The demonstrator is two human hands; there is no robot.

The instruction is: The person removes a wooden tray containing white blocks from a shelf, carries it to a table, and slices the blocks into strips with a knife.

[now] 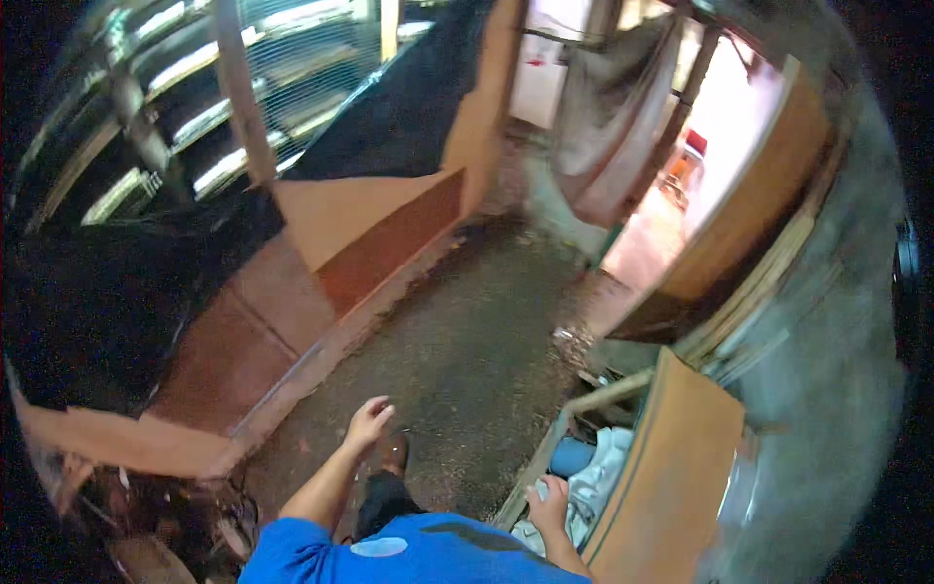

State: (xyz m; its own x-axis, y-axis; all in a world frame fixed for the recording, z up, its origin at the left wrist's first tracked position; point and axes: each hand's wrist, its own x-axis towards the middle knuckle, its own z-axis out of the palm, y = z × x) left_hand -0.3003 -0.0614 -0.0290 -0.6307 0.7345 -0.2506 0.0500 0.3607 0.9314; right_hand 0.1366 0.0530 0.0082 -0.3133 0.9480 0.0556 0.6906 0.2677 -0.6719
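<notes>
My left hand (368, 424) is held out over the dark floor, its fingers loosely bent and slightly apart, with nothing visible in it. Below it, a brown shoe (396, 454) and a dark trouser leg show. My right hand (550, 503) is curled near my body at the right; a small pale patch shows between its fingers, too blurred to name. Close beside that hand lie a crumpled whitish cloth (605, 477) and a rounded blue item (572, 456), both next to a leaning tan board (671, 467).
A dark path (438, 341) runs ahead between a low tan and red-brown wall (389, 248) and boards at the right. Black sheeting (389, 117) and wire mesh top the wall. A hanging cloth (618, 107) stands beside a bright doorway (671, 195). A large wooden panel (749, 204) leans nearby.
</notes>
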